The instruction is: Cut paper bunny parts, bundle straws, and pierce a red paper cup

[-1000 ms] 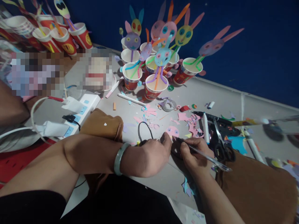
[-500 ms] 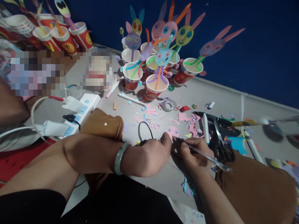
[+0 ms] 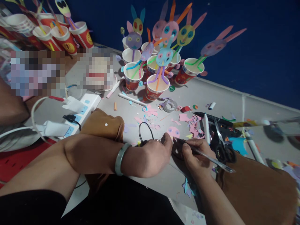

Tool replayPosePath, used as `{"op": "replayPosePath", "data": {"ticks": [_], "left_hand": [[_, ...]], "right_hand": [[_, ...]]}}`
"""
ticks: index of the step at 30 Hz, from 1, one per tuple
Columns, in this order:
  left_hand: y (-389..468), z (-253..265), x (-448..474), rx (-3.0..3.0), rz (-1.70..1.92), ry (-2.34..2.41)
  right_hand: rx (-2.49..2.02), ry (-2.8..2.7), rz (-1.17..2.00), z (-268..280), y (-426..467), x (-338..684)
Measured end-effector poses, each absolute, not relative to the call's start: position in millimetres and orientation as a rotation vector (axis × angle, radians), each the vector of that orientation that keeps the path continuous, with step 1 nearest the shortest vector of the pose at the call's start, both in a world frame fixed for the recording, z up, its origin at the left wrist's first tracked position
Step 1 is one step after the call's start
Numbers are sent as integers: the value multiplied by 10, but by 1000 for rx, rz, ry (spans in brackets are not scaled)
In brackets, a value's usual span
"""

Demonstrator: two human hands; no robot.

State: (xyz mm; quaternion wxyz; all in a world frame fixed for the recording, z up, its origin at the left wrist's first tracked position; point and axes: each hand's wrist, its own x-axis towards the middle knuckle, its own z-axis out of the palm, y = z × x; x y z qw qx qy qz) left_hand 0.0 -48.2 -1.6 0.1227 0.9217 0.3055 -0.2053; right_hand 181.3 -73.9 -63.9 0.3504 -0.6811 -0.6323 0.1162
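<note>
A clear plastic pen [image 3: 217, 163] is clamped in the right hand [image 3: 200, 154], and a round pink paper face [image 3: 173, 131] is noted at two o'clock from the left hand [image 3: 150, 159], whose grip cannot be determined.

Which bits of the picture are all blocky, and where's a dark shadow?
Head view: two patches on the left side are blocky, hiding what's underneath; head view: a dark shadow lies between the left hand and right hand.
</note>
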Motion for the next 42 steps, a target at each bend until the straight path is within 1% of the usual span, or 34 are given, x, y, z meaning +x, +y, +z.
{"op": "replayPosePath", "data": {"ticks": [32, 36, 42], "left_hand": [[-480, 1, -7, 2702, -598, 884], [-482, -8, -2, 2683, -611, 901], [-481, -1, -3, 2668, -612, 914]], "right_hand": [[-1749, -1637, 325, -646, -746, 1818], [-1770, -1654, 287, -653, -741, 1823], [-1685, -1689, 230, -681, -738, 1836]]}}
